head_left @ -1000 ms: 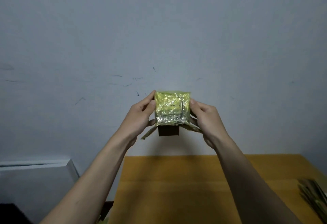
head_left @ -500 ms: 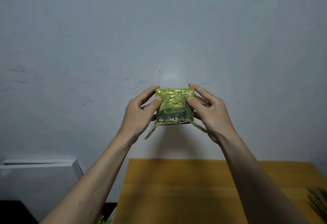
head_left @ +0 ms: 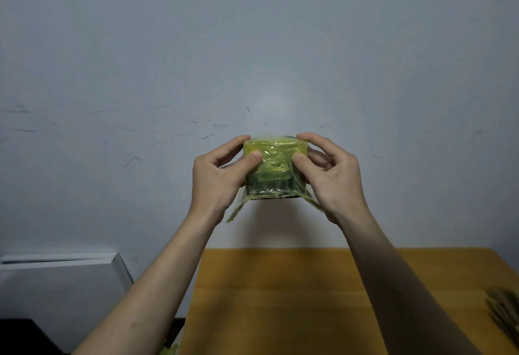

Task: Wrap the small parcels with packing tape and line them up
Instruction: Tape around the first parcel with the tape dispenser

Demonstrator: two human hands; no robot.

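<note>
Head: both hands [head_left: 280, 177] pinch raised parcel [head_left: 273, 169].

Both forearms are bare from the frame's lower edge to the wrists — no sleeve, watch, ring or glove shows. The left hand [head_left: 217, 177] and right hand [head_left: 334, 177] have short, plain nails — unpainted.

Parcel [head_left: 273, 170] — glossy, crinkled plastic tape; table [head_left: 280, 298] — matt wood.
</note>
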